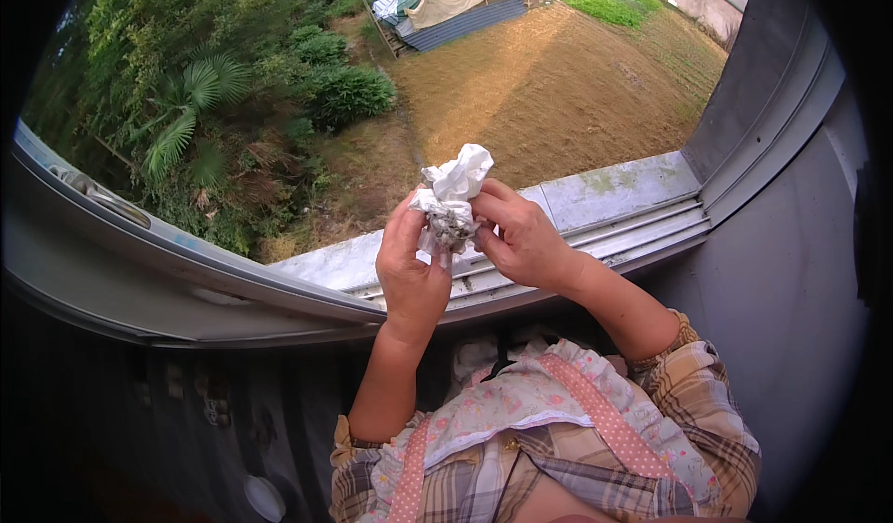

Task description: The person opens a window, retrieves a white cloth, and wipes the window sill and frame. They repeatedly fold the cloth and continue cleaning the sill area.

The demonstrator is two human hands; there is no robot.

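A crumpled white tissue or cloth is held between my two hands, above the sill of an open sliding window. Dark grey dirt clings to its lower part. My left hand pinches it from the left with thumb and fingers. From the right, the thumb and fingertips of my right hand grip the same bundle. Beneath the hands runs the metal window track, with dark specks of grime in its grooves. Some fingertips are hidden behind the bundle.
A sliding window sash with a latch stands at the left. The outer ledge has greenish stains. A grey wall borders the right. Outside lie trees and a tilled field. A white round object sits low at left.
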